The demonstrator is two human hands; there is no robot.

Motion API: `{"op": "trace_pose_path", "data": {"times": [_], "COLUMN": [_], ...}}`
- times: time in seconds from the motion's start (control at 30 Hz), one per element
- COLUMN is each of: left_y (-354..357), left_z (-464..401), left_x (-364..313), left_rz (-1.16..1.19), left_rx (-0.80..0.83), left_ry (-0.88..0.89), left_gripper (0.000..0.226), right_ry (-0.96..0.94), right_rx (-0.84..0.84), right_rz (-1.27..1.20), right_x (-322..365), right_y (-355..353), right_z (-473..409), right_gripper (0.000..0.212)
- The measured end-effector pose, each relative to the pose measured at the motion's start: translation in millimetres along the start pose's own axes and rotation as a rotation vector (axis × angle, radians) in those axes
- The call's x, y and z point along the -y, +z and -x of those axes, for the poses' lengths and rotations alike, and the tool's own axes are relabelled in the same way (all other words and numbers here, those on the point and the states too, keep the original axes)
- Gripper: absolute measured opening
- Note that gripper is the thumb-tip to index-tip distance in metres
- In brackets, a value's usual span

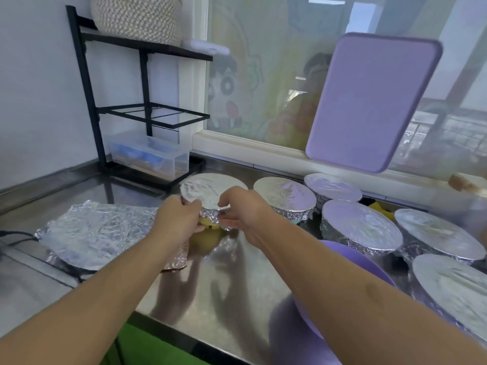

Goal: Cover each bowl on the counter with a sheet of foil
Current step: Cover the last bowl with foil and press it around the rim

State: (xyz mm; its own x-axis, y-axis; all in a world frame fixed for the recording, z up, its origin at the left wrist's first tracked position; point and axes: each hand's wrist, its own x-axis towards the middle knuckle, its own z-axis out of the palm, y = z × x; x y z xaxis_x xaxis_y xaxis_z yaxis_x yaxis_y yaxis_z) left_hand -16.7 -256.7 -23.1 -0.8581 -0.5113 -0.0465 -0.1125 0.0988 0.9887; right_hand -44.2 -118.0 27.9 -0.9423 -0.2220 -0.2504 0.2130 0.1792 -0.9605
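hands point(208, 214) crimping foil point(210, 192), yellow bowl point(208, 226)

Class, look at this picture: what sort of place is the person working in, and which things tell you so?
Probably a home kitchen: a steel counter under a window, foil-covered bowls, and a purple cutting board leaning on the glass.

Kitchen: steel counter point(224, 285), foil-covered bowls point(361, 222).
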Motion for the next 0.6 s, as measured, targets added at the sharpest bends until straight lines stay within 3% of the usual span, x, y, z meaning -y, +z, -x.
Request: {"op": "trace_pose_path", "data": {"times": [0.4, 0.5, 0.6], "left_y": [36, 37, 38], "left_z": [-102, -100, -85], "left_x": [-4, -2, 0], "left_rz": [0.080, 0.128, 0.078], "left_rx": [0.005, 0.047, 0.030], "left_ry": [0.003, 0.000, -0.015], "left_gripper": [0.023, 0.026, 0.022], "right_ry": [0.061, 0.038, 0.012], "right_rx": [-0.009, -0.025, -0.041], "right_rz": [-0.079, -0.034, 0.007], "right_x": [23, 22, 20], "right_y": [8, 7, -2], "right_z": [-89, -98, -91], "right_gripper": [0.009, 0.023, 0.007]}}
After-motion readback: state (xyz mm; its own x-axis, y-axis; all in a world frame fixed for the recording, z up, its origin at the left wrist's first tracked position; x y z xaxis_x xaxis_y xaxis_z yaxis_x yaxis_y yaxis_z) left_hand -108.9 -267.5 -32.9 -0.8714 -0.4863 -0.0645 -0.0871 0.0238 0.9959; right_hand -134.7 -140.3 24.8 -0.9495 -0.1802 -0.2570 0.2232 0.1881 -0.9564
